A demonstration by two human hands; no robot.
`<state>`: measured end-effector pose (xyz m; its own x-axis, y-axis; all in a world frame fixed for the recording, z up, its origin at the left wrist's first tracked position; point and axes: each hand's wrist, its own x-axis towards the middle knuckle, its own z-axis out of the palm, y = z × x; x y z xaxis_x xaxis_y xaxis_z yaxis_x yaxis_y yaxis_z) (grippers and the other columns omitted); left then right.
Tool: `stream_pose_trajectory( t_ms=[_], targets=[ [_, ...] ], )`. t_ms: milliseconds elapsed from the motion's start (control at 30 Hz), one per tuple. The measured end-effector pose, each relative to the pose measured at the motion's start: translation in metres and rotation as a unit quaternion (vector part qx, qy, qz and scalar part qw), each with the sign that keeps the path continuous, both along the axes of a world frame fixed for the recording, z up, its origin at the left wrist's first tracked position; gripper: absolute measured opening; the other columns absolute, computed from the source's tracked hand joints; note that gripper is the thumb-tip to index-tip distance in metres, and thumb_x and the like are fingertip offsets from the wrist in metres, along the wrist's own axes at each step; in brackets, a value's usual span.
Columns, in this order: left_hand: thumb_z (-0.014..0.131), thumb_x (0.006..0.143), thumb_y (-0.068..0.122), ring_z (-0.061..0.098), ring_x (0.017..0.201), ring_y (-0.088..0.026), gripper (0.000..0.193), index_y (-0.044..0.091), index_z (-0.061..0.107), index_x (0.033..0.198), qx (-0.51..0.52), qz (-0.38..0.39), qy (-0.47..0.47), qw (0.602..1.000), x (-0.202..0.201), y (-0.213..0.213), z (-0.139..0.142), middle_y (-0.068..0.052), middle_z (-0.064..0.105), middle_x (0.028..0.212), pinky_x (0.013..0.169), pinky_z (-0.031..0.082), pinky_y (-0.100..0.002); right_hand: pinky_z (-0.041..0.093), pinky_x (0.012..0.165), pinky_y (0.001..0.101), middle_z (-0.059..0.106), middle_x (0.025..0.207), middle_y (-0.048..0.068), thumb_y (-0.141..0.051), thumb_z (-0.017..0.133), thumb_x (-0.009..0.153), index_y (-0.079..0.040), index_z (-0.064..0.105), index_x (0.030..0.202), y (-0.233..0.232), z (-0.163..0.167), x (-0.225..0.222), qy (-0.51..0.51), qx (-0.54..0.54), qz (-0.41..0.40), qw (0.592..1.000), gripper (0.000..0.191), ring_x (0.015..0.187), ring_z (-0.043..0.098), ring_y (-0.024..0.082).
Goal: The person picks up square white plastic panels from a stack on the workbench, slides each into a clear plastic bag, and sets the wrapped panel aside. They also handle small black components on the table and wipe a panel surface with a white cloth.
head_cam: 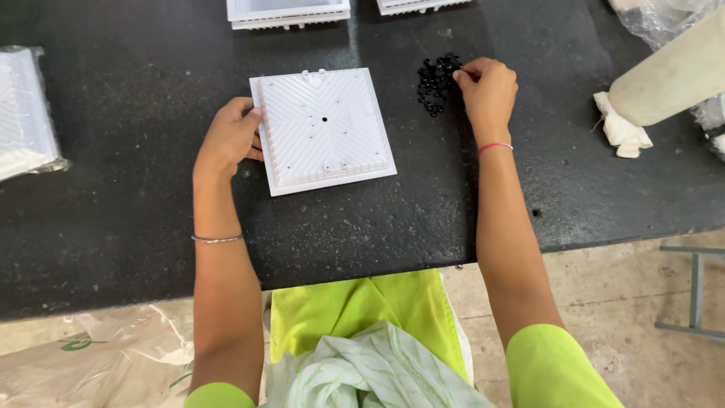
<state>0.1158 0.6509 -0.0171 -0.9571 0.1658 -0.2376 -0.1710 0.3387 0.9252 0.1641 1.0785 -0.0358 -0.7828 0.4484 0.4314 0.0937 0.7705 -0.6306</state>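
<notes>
Green cloth (377, 317) sits in the person's lap, nearest me, w/ a pale patterned fabric (362, 374) bunched on top. Beyond it, on the dark bench (113, 227), the left hand (226, 140) is curled round the left edge of a white square ribbed panel (323, 130), thumb on top, fingers under, pinning it flat. Right hand (487, 91) is just right of the panel, fingertips pinched into a heap of small black rings (436, 81); can't tell if one's actually caught yet. Looks like the pick-up stage: taking a ring while the panel's steadied. Next move, I'd judge, needs one ring separated cleanly from the heap, then carried over to the panel's small holes, approx. centre or edges. More white trays (287, 11) lie past both hands.
</notes>
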Motion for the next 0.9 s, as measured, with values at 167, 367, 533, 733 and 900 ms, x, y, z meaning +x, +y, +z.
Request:
stream_pose_trajectory(
  t_ms=[167,367,533,733,900],
  targets=[
    [0.050,0.107,0.025,0.068,0.070,-0.017,0.031,0.000,0.060,0.121,0.004,0.004,0.013,1.000,-0.008,-0.002,-0.014,-0.009,0.067,0.094,0.056,0.062,-0.036,0.058,0.072,0.0421,0.076,0.084,0.013,-0.027,0.089,0.081,-0.008,0.081,0.090,-0.001,-0.005,-0.008,-0.014,0.046,-0.019,0.999,0.023,0.076,0.073,0.032],
    [0.054,0.103,0.029,0.070,0.070,-0.017,0.032,0.001,0.063,0.116,0.017,0.030,0.032,0.999,-0.012,-0.006,-0.012,-0.009,0.069,0.092,0.053,0.064,-0.036,0.058,0.072,0.0431,0.076,0.083,0.011,-0.026,0.088,0.083,-0.008,0.082,0.090,-0.001,-0.010,-0.018,-0.018,0.103,0.003,0.994,0.020,0.074,0.073,0.032],
    [0.056,0.101,0.031,0.074,0.071,-0.021,0.034,0.001,0.062,0.115,-0.016,0.044,0.044,0.998,-0.008,-0.009,-0.002,-0.012,0.073,0.096,0.053,0.064,-0.037,0.059,0.075,0.0378,0.076,0.087,0.012,-0.016,0.084,0.087,-0.005,0.081,0.093,-0.021,0.004,-0.012,0.031,0.079,0.028,0.996,0.013,0.077,0.075,0.028],
    [0.056,0.101,0.033,0.076,0.070,-0.024,0.036,-0.001,0.063,0.113,-0.061,0.052,0.048,0.996,-0.011,-0.021,-0.002,-0.015,0.074,0.094,0.054,0.063,-0.037,0.057,0.079,0.0302,0.074,0.098,0.010,-0.007,0.079,0.097,-0.003,0.077,0.110,-0.115,0.035,0.003,0.057,-0.021,0.236,0.970,0.014,0.086,0.071,0.019],
    [0.055,0.101,0.033,0.076,0.067,-0.028,0.037,-0.001,0.062,0.114,-0.066,0.050,0.046,0.995,-0.013,-0.034,-0.007,-0.017,0.074,0.092,0.054,0.062,-0.038,0.058,0.079,0.0281,0.071,0.102,0.011,0.001,0.074,0.096,0.000,0.074,0.113,-0.205,0.051,0.010,0.024,0.000,0.386,0.922,0.017,0.089,0.072,0.019]
  ],
)
